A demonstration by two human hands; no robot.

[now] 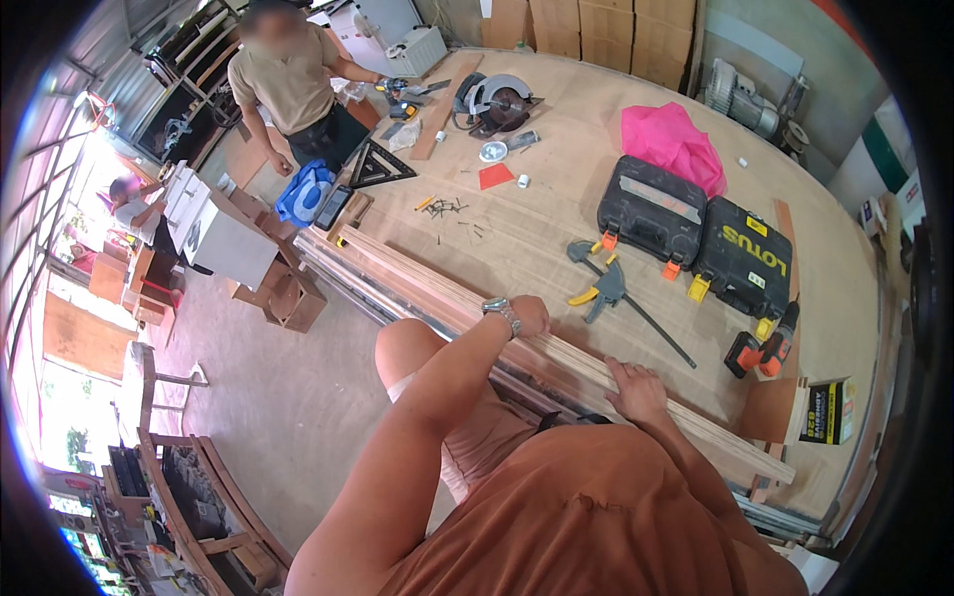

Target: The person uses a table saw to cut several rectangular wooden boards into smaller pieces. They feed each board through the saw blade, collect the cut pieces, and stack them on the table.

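A long bundle of pale wooden strips (581, 360) lies along the near edge of the workbench, slanting from far left to near right. My left hand (531, 316), below a metal wristwatch (504, 316), is closed over the strips, its fingertips hidden. Farther right, my right hand (639, 390) rests on the same strips with its fingers spread. A bar clamp (608, 286) with yellow handles lies beyond my hands. Loose dark screws (447, 208) are scattered near the far end of the strips.
Two black tool cases (651, 212), a cordless drill (775, 343) and a pink bag (673, 144) occupy the bench's right. A circular saw (500, 102) and black speed square (376, 169) sit farther off. One person (288, 84) stands at the far left corner, a hand at another drill (399, 99).
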